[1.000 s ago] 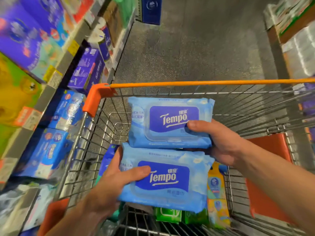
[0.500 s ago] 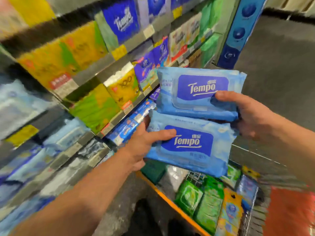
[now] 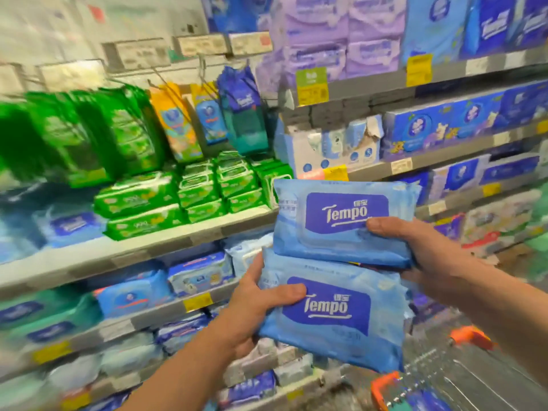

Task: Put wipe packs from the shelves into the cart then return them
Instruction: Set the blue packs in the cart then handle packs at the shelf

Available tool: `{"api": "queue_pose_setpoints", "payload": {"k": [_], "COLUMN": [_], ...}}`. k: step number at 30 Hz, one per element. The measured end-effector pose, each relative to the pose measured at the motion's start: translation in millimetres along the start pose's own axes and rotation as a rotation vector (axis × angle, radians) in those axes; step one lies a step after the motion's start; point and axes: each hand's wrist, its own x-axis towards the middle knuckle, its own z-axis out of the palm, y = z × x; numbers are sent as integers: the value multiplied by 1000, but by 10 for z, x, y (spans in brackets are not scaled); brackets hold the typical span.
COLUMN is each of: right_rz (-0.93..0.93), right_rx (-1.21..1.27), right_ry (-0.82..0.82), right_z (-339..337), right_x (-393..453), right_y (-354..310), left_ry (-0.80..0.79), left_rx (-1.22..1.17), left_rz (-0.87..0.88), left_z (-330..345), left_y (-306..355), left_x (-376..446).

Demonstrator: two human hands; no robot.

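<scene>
Before shelves (image 3: 166, 250): left hand (image 3: 252, 310) grips lower pack (image 3: 341, 330), right hand (image 3: 427, 250) upper pack (image 3: 335, 232).

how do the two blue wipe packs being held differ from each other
The upper pack is gripped by the right hand at its right end; the lower pack is gripped by the left hand at its left end. The upper pack sits higher and partly overlaps the lower pack's top edge. Both are light blue with a dark blue Tempo label, held in front of the shelves.

Upper pack (image 3: 341, 223) above lower pack (image 3: 332, 315) (touching)
</scene>
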Motion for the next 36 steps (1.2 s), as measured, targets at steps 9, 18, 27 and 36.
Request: {"api": "queue_pose_setpoints", "payload": {"k": [9, 18, 27, 36], "right_rz": [31, 44, 63, 68], "right_rx": [37, -4, 63, 161], "right_ry": [-306, -374, -296, -102], "right_z": [2124, 3726, 4387, 4064], "right_x": [374, 627, 825, 1368], "right_y": [119, 578, 755, 658], "left_ry": [202, 333, 344, 490], "left_rx": [-41, -26, -91, 27], "left_rz": [169, 240, 305, 343], "left_z": [-1603, -2991, -3775, -4592], "left_y": [654, 946, 960, 1360], "left_x": [-1112, -1895, -2058, -1489]}}
